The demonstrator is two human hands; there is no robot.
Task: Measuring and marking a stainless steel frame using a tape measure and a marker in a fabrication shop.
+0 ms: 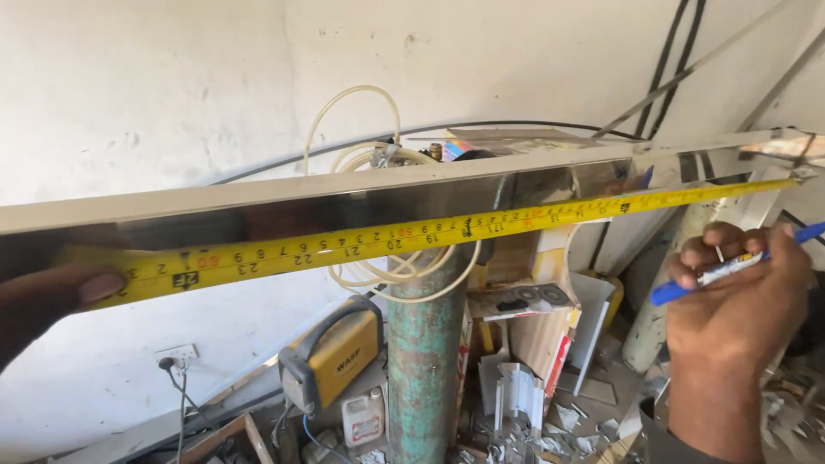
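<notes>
My left hand (51, 296) pins the yellow tape measure (412, 234) against the metal strip (344, 196); my right hand (739, 292) grips a blue marker (730, 266).

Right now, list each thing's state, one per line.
Tape: extended along the strip, hooked at its far end.
Strip: held level, tape against it.
Marker: in right hand, tip away from strip.
Left hand: thumb pinning tape.
Plug: in wall socket.

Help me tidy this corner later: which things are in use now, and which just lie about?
In use: yellow tape measure, shiny metal strip, blue pen, left hand, right hand.

Lying about: green gas cylinder, coiled hose, yellow welding machine, white canister, floor scraps.
</notes>
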